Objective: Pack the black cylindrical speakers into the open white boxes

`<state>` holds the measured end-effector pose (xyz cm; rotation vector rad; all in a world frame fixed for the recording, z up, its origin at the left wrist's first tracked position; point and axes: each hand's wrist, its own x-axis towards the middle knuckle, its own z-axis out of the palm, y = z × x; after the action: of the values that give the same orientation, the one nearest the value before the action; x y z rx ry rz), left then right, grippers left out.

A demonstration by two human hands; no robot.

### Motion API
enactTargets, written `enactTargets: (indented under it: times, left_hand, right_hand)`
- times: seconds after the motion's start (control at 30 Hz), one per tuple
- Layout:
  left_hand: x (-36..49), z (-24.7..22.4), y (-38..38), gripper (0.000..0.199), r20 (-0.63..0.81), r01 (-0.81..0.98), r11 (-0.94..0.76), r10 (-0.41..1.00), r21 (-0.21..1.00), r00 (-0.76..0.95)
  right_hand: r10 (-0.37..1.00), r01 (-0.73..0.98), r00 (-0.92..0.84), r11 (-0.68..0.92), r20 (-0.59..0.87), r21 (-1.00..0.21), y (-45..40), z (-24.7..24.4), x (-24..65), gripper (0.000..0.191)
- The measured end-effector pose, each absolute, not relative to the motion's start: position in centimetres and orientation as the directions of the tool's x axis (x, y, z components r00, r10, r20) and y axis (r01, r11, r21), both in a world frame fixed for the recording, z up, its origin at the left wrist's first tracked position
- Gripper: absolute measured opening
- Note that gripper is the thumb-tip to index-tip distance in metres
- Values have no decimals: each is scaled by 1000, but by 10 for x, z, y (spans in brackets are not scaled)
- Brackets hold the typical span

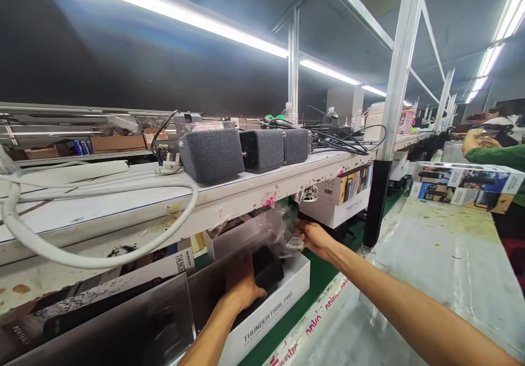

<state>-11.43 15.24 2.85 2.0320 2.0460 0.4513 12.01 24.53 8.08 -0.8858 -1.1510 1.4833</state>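
Observation:
My left hand (243, 286) reaches down into a white box (268, 315) printed "THUNDER TRAIL PRO". Its fingers wrap over a black speaker (267, 270) lying in that box, and the thumb rests along the near side. Beyond the box's far end, my right hand (319, 240) is closed, pinching a crumpled clear plastic bag (293, 239). The bag is blurred and stretches back over the speaker's end. Part of the speaker is hidden beneath my left hand and the bag.
On the white shelf (221, 199) above stand several grey fabric-covered speakers (213, 155), with a thick white cable (123, 259) looping over its edge. Another white box (348, 204) sits under the shelf. A metal post (396, 81) rises beside the grey bench (443, 256). A person in green sleeves (488, 155) works at right.

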Motion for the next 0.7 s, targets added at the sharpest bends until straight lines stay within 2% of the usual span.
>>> enactTargets:
  times: [0.13,0.27,0.33,0.47,0.7]
  left_hand:
    - [-123,33,145,109,148,884,-64,989,463,-6]
    - [-133,39,139,108,175,732,-40,978,680,-109]
    - [-140,40,135,106,200,658,-73,972,750,-121]
    - [-155,41,131,102,214,592,-119,972,797,-93]
    - [-173,46,123,100,208,449,-186,978,874,0]
  right_hand:
    - [979,-335,-204,-81,-11,-939,253,74,145,28]
    - [963,-334,-257,-168,-82,-928,249,68,157,28]
    - [952,-314,-284,-202,-111,-928,246,67,155,28]
    - [935,-236,-311,-251,-172,-939,245,74,152,30]
    - [940,-142,-303,-209,-158,-968,236,74,147,33]
